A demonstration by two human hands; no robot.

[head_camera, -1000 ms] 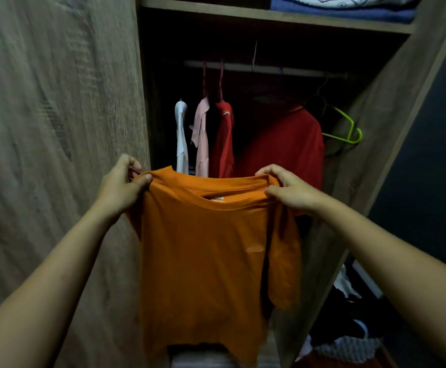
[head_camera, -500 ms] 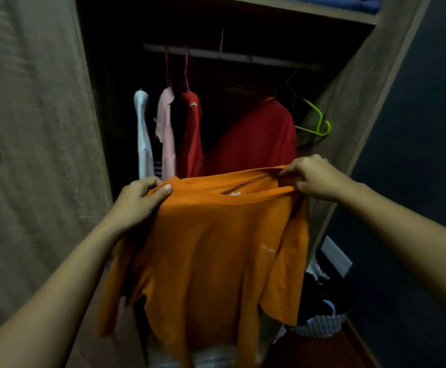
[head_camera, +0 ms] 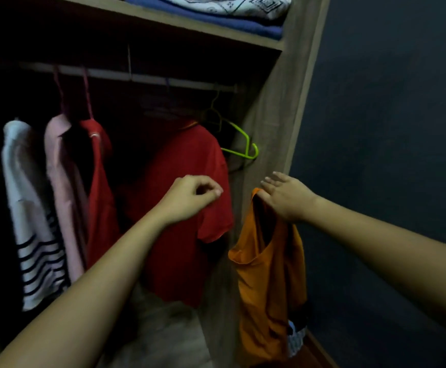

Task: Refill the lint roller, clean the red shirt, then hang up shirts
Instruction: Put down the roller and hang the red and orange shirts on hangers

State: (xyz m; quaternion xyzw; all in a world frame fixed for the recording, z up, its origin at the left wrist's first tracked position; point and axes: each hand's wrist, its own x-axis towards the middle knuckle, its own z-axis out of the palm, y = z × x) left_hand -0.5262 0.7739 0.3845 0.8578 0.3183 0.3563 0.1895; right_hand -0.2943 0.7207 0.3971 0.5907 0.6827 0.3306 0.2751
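Left hand: fingers curled, thumb tip near the forefinger, nothing seen in it; it is in front of the red shirt's sleeve.
Right hand: holds the orange shirt at the collar; upper fingers straight, the grip beneath is hidden.
Orange shirt: hangs limp at 6 o'clock of the right hand, before the wardrobe side panel.
Red shirt: hung on the rod, at 9 o'clock of the orange shirt.
Hanger: green, bare, at 11 o'clock of the right hand.

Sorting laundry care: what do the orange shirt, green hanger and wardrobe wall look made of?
Orange shirt: soft matte knit, likely cotton jersey; it hangs limp in folds. Green hanger: thin, smooth, bright green, probably plastic or coated wire; unclear which. Wardrobe wall: matte wood-grain board, possibly laminate; streaky grain shows.
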